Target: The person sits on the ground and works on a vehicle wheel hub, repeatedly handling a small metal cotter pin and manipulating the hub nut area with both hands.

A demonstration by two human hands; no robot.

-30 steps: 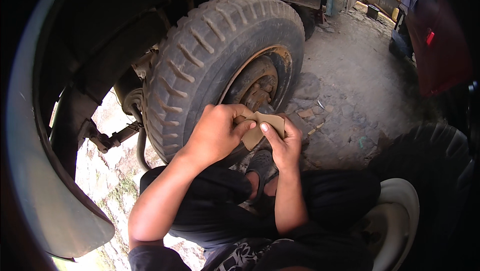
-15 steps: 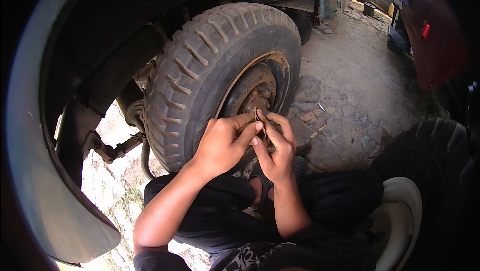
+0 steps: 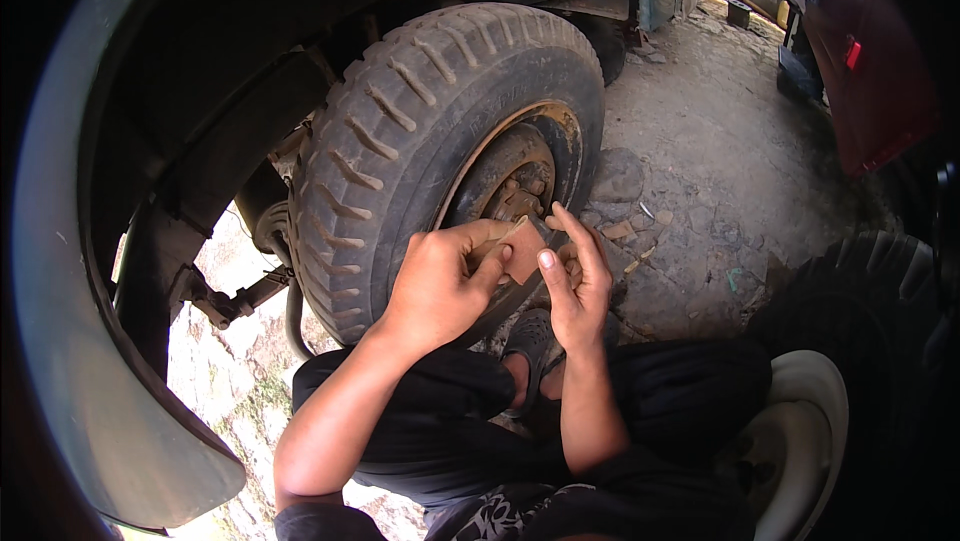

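A person's left hand (image 3: 438, 279) pinches a small folded sheet (image 3: 525, 249) between thumb and fingers, in front of a truck tire (image 3: 362, 176) and just below its rusty hub (image 3: 515, 201). The right hand (image 3: 578, 291) is loosely spread just beside the sheet, thumb up and forefinger stretched out; whether its curled fingers touch the sheet's far side, I cannot tell. Half a second ago both hands gripped the sheet, which showed only a thin edge; now its flat face is turned to view and the right fingers have loosened. One corner points away from the person, toward the hub. The visible part is nearly square, so the long axis is unclear. The face is dull reddish brown, with a paler tan fold along the upper left edge.
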